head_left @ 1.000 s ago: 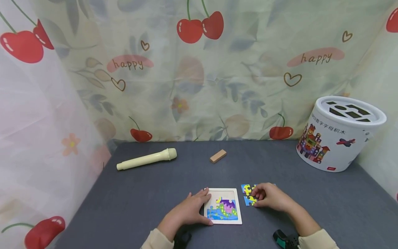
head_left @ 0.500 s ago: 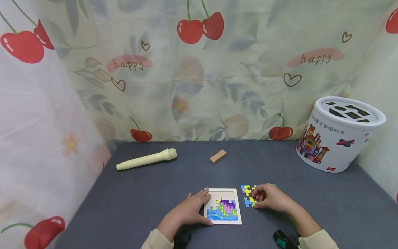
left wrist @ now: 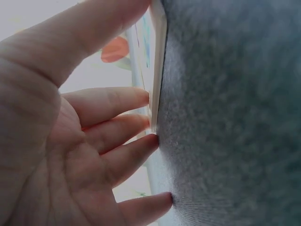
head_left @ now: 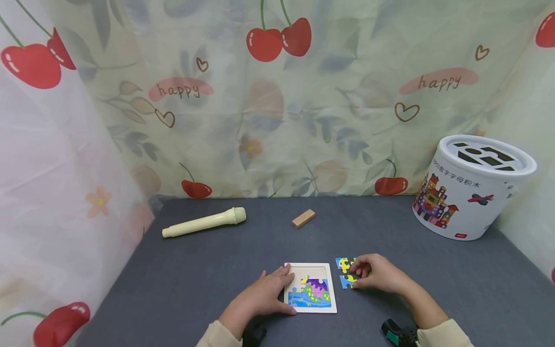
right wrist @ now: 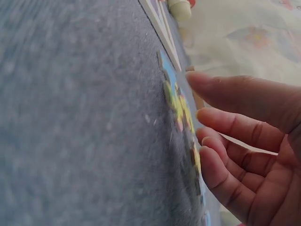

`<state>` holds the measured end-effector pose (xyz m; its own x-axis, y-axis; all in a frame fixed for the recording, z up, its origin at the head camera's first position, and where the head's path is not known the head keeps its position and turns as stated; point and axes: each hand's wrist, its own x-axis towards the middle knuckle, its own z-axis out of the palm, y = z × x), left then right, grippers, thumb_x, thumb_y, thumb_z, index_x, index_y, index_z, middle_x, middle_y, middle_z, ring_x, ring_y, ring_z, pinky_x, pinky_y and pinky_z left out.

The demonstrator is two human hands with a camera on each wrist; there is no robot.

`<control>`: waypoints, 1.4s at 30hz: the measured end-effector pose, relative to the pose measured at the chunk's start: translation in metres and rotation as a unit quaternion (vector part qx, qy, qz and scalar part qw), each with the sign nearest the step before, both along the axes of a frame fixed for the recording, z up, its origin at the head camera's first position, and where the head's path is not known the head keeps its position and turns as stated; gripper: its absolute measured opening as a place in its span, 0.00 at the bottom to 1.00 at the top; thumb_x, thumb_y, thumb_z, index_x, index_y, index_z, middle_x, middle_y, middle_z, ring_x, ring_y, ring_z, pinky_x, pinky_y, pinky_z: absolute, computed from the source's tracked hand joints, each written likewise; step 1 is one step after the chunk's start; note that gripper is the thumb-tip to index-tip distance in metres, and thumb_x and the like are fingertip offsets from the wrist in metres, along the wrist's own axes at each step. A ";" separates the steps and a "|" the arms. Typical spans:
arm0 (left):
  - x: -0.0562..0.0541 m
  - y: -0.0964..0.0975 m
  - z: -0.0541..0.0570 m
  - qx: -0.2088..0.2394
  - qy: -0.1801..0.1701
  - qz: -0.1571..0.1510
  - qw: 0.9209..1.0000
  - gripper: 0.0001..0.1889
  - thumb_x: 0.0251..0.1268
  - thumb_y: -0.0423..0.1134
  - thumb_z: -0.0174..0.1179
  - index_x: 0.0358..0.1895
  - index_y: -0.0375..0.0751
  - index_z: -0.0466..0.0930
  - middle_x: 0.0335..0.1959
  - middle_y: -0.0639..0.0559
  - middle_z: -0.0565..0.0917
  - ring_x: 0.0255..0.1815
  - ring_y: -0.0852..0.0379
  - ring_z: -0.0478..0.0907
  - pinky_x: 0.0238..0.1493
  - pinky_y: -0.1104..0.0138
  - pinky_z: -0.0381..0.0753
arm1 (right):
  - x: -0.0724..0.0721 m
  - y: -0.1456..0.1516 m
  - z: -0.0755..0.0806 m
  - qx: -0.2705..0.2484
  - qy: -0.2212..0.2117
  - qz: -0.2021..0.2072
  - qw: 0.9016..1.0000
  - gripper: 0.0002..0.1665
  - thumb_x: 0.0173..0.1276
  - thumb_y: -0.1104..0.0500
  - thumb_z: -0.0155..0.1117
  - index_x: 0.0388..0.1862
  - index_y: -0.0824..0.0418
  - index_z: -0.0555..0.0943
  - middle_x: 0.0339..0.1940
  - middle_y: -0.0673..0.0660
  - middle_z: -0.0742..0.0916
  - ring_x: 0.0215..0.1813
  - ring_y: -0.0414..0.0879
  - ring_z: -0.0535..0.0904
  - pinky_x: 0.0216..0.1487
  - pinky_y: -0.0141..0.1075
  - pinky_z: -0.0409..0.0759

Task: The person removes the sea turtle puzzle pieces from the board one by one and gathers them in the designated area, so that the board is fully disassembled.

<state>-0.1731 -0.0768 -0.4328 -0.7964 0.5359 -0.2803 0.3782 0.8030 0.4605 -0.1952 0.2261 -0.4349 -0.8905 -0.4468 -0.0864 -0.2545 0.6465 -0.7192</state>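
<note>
In the head view my left hand (head_left: pixel 262 294) rests at the left side of a white-rimmed jigsaw tray (head_left: pixel 314 311), thumb on its near corner and fingertips along the far left edge. Inside lies a partly assembled picture (head_left: pixel 314 293) in blue, purple and green. My right hand (head_left: pixel 379 274), fingers bent and thumb apart from them, hovers over loose blue-and-yellow jigsaw pieces (head_left: pixel 344 264) right of the tray, hiding some. The right wrist view has its thumb and fingertips close beside the pieces (right wrist: pixel 176 99), with none seen between them.
A cream toy microphone (head_left: pixel 204 224) lies at the back left, and a small wooden block (head_left: pixel 303 218) at the back middle. A white bucket (head_left: pixel 470 193) with shaped holes in its lid stands at the back right. Behind hangs a cherry-print curtain (head_left: pixel 269 120).
My right hand has shifted very slightly, covering a blue piece edge that showed beyond it half a second ago. My left hand and the tray stay in place.
</note>
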 end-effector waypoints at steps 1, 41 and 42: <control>0.001 0.000 0.000 -0.003 0.002 -0.002 1.000 0.41 0.49 0.54 0.68 0.67 0.43 0.66 0.73 0.49 0.59 0.74 0.52 0.54 0.69 0.43 0.52 | 0.000 -0.001 0.000 -0.001 0.005 0.001 1.000 0.18 0.50 0.57 0.75 0.36 0.66 0.80 0.28 0.52 0.80 0.28 0.35 0.71 0.28 0.27 0.72; 0.031 0.001 0.000 -0.014 0.125 -0.129 0.984 0.21 0.59 0.35 0.61 0.57 0.53 0.78 0.64 0.53 0.73 0.67 0.56 0.68 0.60 0.54 0.73 | -0.009 -0.104 0.002 -0.009 -0.027 0.036 0.999 0.13 0.51 0.66 0.72 0.35 0.67 0.80 0.25 0.52 0.79 0.28 0.41 0.73 0.27 0.27 0.72; 0.031 0.001 0.000 -0.012 0.123 -0.128 0.984 0.21 0.60 0.35 0.61 0.58 0.52 0.78 0.64 0.53 0.73 0.67 0.56 0.67 0.60 0.54 0.73 | -0.009 -0.104 0.001 -0.009 -0.025 0.030 0.999 0.13 0.51 0.66 0.72 0.34 0.67 0.80 0.24 0.52 0.79 0.28 0.41 0.73 0.27 0.27 0.73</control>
<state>-0.1417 -0.0755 -0.4329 -0.6809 0.7238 -0.1118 0.6677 0.6762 0.3115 -0.2047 0.1226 -0.4334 -0.8563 -0.5020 -0.1216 -0.2562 0.6171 -0.7440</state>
